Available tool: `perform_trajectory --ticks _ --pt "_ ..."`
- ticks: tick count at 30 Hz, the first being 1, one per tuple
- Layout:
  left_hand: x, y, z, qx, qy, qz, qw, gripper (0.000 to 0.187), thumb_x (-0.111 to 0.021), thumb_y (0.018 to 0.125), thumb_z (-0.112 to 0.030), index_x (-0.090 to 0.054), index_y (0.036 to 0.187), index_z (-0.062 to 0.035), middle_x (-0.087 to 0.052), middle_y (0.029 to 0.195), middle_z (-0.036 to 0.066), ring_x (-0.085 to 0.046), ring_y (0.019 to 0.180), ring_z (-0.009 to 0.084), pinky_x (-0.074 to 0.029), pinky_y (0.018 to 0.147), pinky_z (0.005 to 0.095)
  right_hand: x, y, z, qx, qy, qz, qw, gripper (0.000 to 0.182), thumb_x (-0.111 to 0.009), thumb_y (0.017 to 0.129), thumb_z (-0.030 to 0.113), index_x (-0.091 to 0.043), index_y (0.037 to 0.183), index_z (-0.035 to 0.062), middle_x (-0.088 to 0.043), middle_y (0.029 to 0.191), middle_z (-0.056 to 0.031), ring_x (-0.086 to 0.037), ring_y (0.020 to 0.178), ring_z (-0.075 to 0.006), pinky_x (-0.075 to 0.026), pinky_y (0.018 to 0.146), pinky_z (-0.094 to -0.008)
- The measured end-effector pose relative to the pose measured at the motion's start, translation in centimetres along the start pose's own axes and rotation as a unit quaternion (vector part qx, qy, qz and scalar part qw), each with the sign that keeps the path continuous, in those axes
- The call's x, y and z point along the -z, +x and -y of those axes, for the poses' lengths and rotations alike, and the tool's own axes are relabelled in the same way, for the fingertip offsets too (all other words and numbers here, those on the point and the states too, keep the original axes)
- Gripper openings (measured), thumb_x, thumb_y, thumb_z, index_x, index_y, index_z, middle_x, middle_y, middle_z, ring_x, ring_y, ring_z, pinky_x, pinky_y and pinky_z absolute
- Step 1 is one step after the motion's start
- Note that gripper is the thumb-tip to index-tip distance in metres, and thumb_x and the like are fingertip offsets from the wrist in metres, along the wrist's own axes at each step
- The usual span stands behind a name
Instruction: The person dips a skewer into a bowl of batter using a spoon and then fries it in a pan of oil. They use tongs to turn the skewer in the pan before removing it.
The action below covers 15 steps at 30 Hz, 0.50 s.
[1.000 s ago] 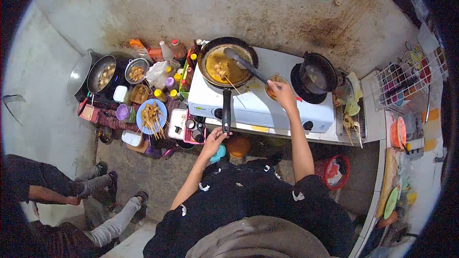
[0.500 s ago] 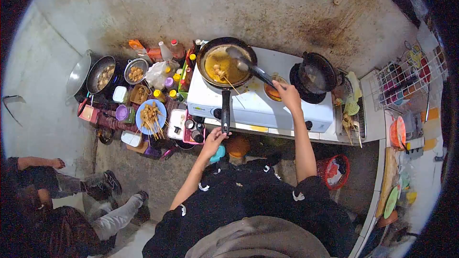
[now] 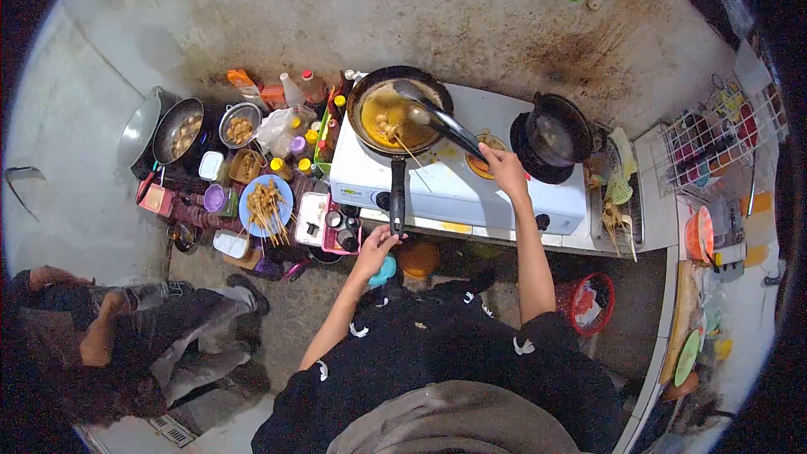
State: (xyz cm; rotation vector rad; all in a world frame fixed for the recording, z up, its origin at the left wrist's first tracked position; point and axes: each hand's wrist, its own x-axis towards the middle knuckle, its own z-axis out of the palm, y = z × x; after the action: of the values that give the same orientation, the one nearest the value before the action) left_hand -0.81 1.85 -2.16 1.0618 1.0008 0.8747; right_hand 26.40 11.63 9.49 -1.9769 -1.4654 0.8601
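My left hand grips the end of the black handle of a frying pan on the white stove. Yellow-brown liquid fills the pan, and a skewer with pale round pieces lies in it, its stick poking over the near rim. My right hand is closed around long black tongs, whose tips reach over the pan. Beneath the tongs, near my right hand, a small dish with orange-brown contents sits on the stove top.
To the right stands a dark pot on the other burner. At left are a blue plate of skewers, bottles, a sieve and another pan. A seated person is at lower left. A red basket stands below.
The tongs have shifted slightly left and down over the pan, with my right hand a little lower. My left hand stays put. The seated person has moved their legs and arms.
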Motion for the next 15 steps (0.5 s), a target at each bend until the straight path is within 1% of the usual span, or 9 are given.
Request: perform_trajectory --ticks 2,3,5,6,9,11,12,14,15 --pt "0.1 0.1 0.0 0.000 0.002 0.004 1.000 0.028 -0.045 0.082 -0.009 -0.040 0.107 0.0036 -0.057 0.092 0.011 -0.052 0.086 0.0150 -0.040 0.078 0.0271 -0.1 -0.3 0.2 0.030 -0.045 -0.035 0.998 0.047 -0.048 0.075 0.050 -0.063 0.083 0.0056 -0.051 0.053 -0.0090 -0.050 0.054 -0.0197 -0.040 0.058 -0.0297" --pt "0.1 0.1 0.1 0.002 0.002 0.006 1.000 0.028 -0.045 0.082 -0.009 -0.040 0.106 0.0033 -0.057 0.092 0.011 -0.052 0.086 0.0150 -0.040 0.078 0.0270 -0.1 -0.1 0.0 0.030 -0.044 -0.037 0.998 0.047 -0.048 0.075 0.050 -0.063 0.083 0.0056 -0.051 0.053 -0.0090 -0.050 0.054 -0.0197 -0.040 0.058 -0.0297" --pt "0.1 0.2 0.2 0.004 0.001 0.007 1.000 0.027 -0.046 0.082 -0.009 -0.040 0.106 0.0030 -0.057 0.092 0.011 -0.052 0.086 0.0149 -0.040 0.078 0.0268 -0.6 0.5 -1.1 0.009 0.004 0.007 1.000 0.048 -0.047 0.076 0.051 -0.063 0.083 0.0058 -0.051 0.053 -0.0092 -0.051 0.055 -0.0196 -0.040 0.059 -0.0297" --pt "0.1 0.2 0.2 -0.001 0.001 0.003 1.000 0.027 -0.046 0.082 -0.010 -0.041 0.106 0.0028 -0.057 0.092 0.011 -0.052 0.086 0.0150 -0.040 0.078 0.0267 -0.9 0.6 -1.3 0.010 0.004 0.007 1.000 0.048 -0.047 0.076 0.051 -0.063 0.083 0.0058 -0.051 0.053 -0.0092 -0.051 0.055 -0.0196 -0.040 0.059 -0.0297" --pt "0.1 0.0 0.3 -0.005 0.002 -0.004 1.000 0.027 -0.046 0.082 -0.011 -0.041 0.105 0.0025 -0.057 0.092 0.011 -0.052 0.086 0.0149 -0.040 0.078 0.0265 -1.1 0.5 -1.3 0.022 0.061 -0.024 0.998 0.050 -0.045 0.076 0.052 -0.063 0.084 0.0060 -0.055 0.058 -0.0119 -0.055 0.059 -0.0221 -0.041 0.062 -0.0305" --pt "0.1 0.2 0.4 -0.006 0.003 -0.003 1.000 0.026 -0.047 0.082 -0.011 -0.041 0.105 0.0025 -0.057 0.092 0.011 -0.052 0.085 0.0148 -0.040 0.078 0.0265 -0.5 -0.1 -0.3 0.028 -0.068 -0.005 0.997 0.049 -0.046 0.076 0.051 -0.063 0.085 0.0066 -0.058 0.062 -0.0135 -0.057 0.062 -0.0238 -0.041 0.064 -0.0308" --pt "0.1 0.3 0.4 -0.002 -0.001 -0.003 1.000 0.027 -0.047 0.082 -0.011 -0.041 0.104 0.0027 -0.057 0.092 0.011 -0.052 0.085 0.0148 -0.040 0.079 0.0265 -0.5 0.0 -0.5 0.027 -0.067 -0.006 0.997 0.049 -0.046 0.076 0.051 -0.063 0.085 0.0066 -0.058 0.062 -0.0135 -0.057 0.062 -0.0238 -0.041 0.064 -0.0308" --pt "0.1 0.2 0.3 0.002 -0.005 -0.005 1.000 0.027 -0.047 0.082 -0.011 -0.041 0.104 0.0029 -0.057 0.093 0.011 -0.052 0.085 0.0147 -0.040 0.079 0.0266 -0.9 0.3 -1.1 0.013 0.009 0.001 1.000 0.046 -0.048 0.076 0.049 -0.063 0.087 0.0074 -0.058 0.062 -0.0130 -0.057 0.061 -0.0232 -0.042 0.064 -0.0308" --pt "0.1 0.0 -0.1 0.008 0.006 -0.008 1.000 0.027 -0.047 0.082 -0.011 -0.041 0.104 0.0030 -0.057 0.093 0.010 -0.052 0.085 0.0149 -0.039 0.079 0.0268 -0.8 0.1 -0.8 0.013 0.008 0.003 1.000 0.046 -0.048 0.076 0.049 -0.063 0.087 0.0074 -0.058 0.062 -0.0130 -0.057 0.061 -0.0232 -0.042 0.064 -0.0308"
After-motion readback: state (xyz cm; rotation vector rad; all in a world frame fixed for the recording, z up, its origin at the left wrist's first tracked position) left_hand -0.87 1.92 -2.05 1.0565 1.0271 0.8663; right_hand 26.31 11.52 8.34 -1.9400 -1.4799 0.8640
